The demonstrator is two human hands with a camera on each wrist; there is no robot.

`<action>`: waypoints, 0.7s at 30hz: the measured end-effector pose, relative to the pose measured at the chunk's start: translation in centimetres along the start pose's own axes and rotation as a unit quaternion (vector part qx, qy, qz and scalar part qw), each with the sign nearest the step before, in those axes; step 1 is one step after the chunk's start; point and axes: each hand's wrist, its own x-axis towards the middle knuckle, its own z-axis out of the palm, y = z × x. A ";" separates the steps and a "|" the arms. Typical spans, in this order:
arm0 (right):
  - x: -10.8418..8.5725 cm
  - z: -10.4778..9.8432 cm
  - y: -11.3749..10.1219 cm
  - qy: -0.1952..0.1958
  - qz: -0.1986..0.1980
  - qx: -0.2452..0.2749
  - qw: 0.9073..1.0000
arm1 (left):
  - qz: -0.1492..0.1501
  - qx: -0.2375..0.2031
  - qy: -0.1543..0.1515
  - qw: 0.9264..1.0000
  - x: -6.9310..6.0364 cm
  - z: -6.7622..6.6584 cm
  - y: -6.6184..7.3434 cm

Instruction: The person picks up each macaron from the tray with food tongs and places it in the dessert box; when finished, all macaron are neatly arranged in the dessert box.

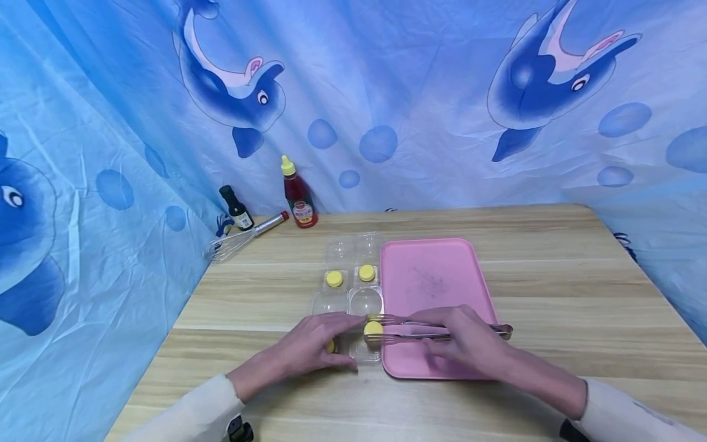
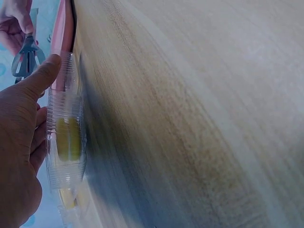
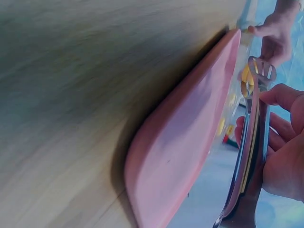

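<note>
Silver metal tongs (image 1: 411, 336) lying level, fork-like tips either side of a round yellow sweet (image 1: 373, 329), seemingly just above an open clear plastic box (image 1: 364, 353).

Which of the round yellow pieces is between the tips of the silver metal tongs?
The front-right round yellow piece, beside the pink rectangular tray. Only it sits between the silver metal tongs; the other three lie apart, in clear plastic containers.
</note>
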 end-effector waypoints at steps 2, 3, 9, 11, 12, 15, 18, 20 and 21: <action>0.2 0.1 -0.3 -0.006 -0.003 0.000 1.000 | 0.006 0.007 0.004 1.000 0.0 0.0 0.0; 0.3 0.2 -0.4 -0.008 -0.002 -0.001 1.000 | 0.009 0.010 0.006 1.000 0.0 0.0 -0.1; 0.7 0.2 -0.8 -0.010 0.000 -0.015 1.000 | 0.001 0.007 0.004 1.000 0.0 0.0 -0.1; 0.8 0.2 -1.0 -0.015 0.001 -0.016 1.000 | -0.007 0.003 -0.001 1.000 0.0 -0.1 0.0; 0.9 0.2 -1.1 -0.017 0.000 -0.016 1.000 | -0.010 0.002 -0.002 1.000 0.0 -0.1 0.0; 1.1 0.3 -1.3 -0.023 -0.002 -0.021 1.000 | -0.013 0.003 -0.006 1.000 0.0 -0.2 0.0; 1.3 0.4 -1.6 -0.027 0.000 -0.021 0.999 | -0.011 0.006 -0.007 1.000 0.0 -0.1 0.0; 1.4 0.4 -1.7 -0.028 0.003 -0.023 0.999 | -0.012 0.007 -0.006 1.000 -0.1 -0.1 0.0; 1.5 0.4 -1.8 -0.029 0.004 -0.023 0.999 | -0.011 0.007 -0.006 1.000 -0.1 -0.1 0.0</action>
